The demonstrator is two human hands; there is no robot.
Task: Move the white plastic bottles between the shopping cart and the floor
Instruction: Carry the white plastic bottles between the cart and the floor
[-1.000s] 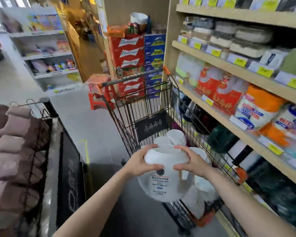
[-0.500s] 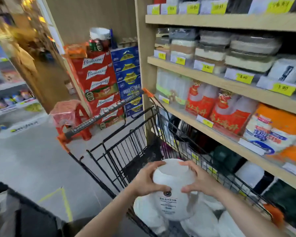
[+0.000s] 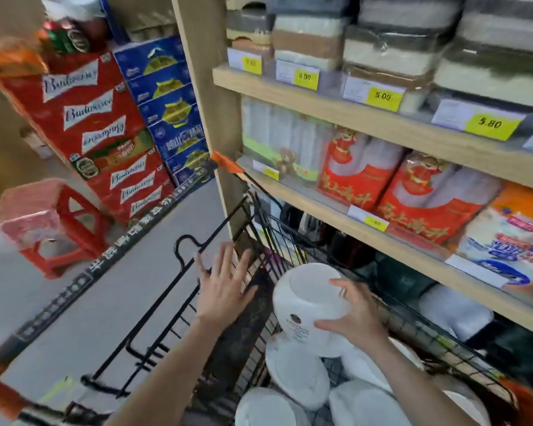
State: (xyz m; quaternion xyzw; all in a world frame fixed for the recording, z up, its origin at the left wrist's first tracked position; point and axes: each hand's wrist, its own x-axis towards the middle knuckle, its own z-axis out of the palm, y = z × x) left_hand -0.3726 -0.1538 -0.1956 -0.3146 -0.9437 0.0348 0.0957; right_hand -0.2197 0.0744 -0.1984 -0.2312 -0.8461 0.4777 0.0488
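Change: left hand (image 3: 220,287) is off the white plastic bottle (image 3: 310,309), fingers spread. Right hand (image 3: 351,318) alone clasps it above the shopping cart (image 3: 179,305) basket. Several bottles (image 3: 299,375) lie inside; floor count unseen, progress uncertain.

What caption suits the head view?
Right hand holds a white bottle over the cart; left hand open.

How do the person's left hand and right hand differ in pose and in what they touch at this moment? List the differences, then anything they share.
The left hand is spread, fingers straight, holding nothing; the right hand curls its fingers round the white bottle.
The left hand hangs over the cart's wire wall; the right hand sits over the basket, above the other bottles.
Both are bare and reach forward over the cart.
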